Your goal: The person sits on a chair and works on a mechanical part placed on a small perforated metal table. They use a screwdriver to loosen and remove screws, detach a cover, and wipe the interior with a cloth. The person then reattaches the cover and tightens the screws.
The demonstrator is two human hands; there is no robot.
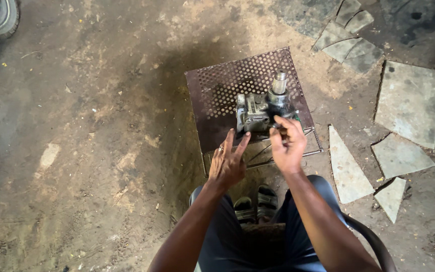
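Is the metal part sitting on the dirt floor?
No, the metal part sits on a perforated metal stand, raised above the dirt floor.

The gearbox (258,112) is cast metal, dull grey and greasy, with a brighter ribbed steel shaft (279,82) standing at its far end. It sits on a perforated sheet-metal counter (217,95), rusty brown and matt. The floor (86,151) is rough, dusty earth on the left, with broken flat stone slabs (410,100), grey and matt, on the right.
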